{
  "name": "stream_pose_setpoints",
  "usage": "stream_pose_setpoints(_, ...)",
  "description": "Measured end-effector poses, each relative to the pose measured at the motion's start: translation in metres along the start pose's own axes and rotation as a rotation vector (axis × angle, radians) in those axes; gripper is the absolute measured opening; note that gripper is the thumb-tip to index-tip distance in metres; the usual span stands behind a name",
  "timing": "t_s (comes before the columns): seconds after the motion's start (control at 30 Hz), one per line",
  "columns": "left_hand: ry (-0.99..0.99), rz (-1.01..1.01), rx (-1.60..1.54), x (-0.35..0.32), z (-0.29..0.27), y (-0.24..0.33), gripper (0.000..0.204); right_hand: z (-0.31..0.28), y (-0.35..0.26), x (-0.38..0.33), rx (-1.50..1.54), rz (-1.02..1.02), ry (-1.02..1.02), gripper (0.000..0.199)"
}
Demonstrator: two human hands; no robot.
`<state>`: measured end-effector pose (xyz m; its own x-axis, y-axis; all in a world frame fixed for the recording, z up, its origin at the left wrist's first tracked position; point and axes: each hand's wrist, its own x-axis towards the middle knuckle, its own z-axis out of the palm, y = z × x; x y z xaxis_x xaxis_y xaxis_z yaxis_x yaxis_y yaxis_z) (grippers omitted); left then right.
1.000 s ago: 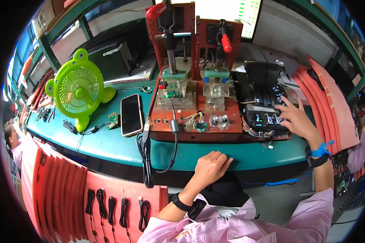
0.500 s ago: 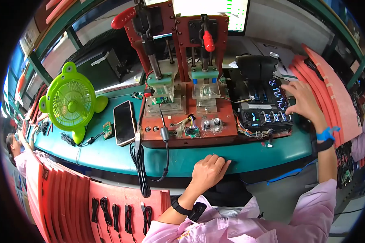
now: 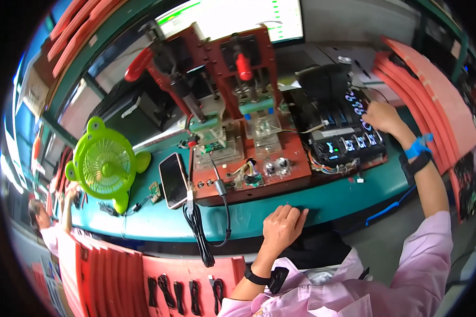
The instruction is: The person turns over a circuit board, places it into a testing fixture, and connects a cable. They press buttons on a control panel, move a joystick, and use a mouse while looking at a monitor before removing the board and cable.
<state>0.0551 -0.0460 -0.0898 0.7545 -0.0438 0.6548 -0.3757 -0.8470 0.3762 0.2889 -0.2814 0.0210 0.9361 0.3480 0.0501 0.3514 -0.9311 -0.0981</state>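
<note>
My left hand (image 3: 283, 226) rests at the front edge of the green table, fingers curled into a loose fist and thumb sideways; nothing shows in it. At the right side of a black tester box (image 3: 349, 143) with small lit displays, my right hand (image 3: 384, 117) has its fingers drawn together by the upper row of lights. Its fingertips are partly hidden, and whatever they hold or press cannot be made out. Left of the box stands a red test fixture (image 3: 248, 187) with two red-handled toggle clamps. A green circuit board (image 3: 212, 147) sits under its left clamp.
A green fan (image 3: 107, 166), a phone (image 3: 173, 180) and a small board (image 3: 154, 193) are on the left. A bundled black cable (image 3: 198, 232) hangs over the front edge. Red foam trays (image 3: 433, 100) lean at right; another foam tray (image 3: 227, 264) holds several cables. Another person is far left.
My right hand has gone from spread fingers to bunched ones by the lit displays. My left hand stays a fist at the edge. The whole view has tilted and shifted.
</note>
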Motion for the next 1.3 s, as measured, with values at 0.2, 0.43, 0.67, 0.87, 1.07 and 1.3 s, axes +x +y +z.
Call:
stream_pose_setpoints(0.2,-0.018,0.018,-0.021,0.000,0.003,0.006,0.031,0.007,0.008,0.002,-0.093,0.094,0.086,0.028)
stream_pose_setpoints(0.43,-0.004,0.006,-0.042,0.001,0.006,0.007,0.031,0.002,0.013,-0.012,0.043,-0.336,0.076,0.012)
stream_pose_setpoints(0.67,0.035,0.001,-0.006,0.003,0.008,0.001,0.031,-0.005,0.036,0.018,0.284,-0.530,-0.019,0.017)
stream_pose_setpoints(0.87,0.118,0.047,-0.068,-0.013,0.002,-0.007,0.031,0.039,0.064,0.029,0.149,-0.512,0.255,0.022)
stream_pose_setpoints(1.07,0.154,0.144,-0.069,0.000,0.014,0.004,0.030,0.036,0.142,0.061,0.251,-0.110,-0.064,0.042)
stream_pose_setpoints(1.3,0.083,-0.002,0.083,-0.003,0.006,-0.002,0.033,0.013,0.038,0.046,0.287,-0.179,-0.050,0.037)
